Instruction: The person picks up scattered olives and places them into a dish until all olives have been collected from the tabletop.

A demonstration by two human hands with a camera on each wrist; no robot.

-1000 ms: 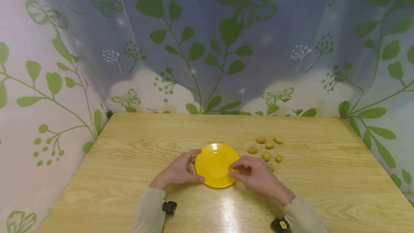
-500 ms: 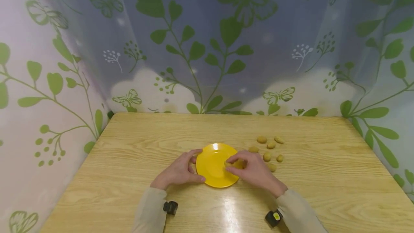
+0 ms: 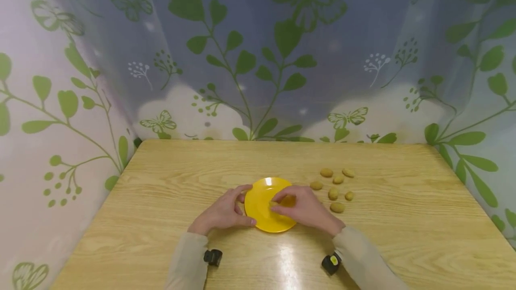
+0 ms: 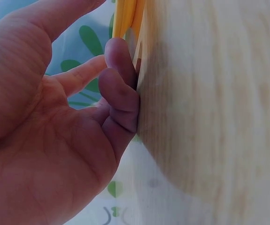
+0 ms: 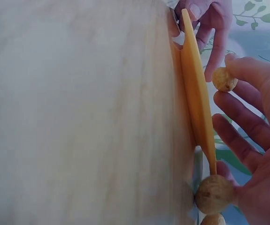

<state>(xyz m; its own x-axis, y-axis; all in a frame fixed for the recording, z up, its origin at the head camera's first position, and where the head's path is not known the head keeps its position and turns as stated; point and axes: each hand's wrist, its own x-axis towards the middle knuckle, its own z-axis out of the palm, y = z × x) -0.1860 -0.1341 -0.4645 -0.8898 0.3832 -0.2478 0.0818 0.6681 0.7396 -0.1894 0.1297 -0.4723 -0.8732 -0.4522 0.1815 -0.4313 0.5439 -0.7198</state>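
A round yellow plate lies on the table, and my left hand holds it by its left side, thumb at the near rim and fingers at the far rim. Over the plate's middle, my right hand pinches a small potato between thumb and fingertips. The right wrist view shows this potato just above the plate's surface, apart from it. Only the plate's edge shows in the left wrist view, near my fingers. The right hand covers the plate's right part in the head view.
Several loose small potatoes lie to the right of the plate on the wooden table. Another potato sits close to the plate's edge in the right wrist view. A leaf-patterned curtain hangs behind the table and at both sides.
My right hand has moved left with the potato, from the plate's right edge to its middle. A potato at the right is now more uncovered. My left hand stays at the plate.
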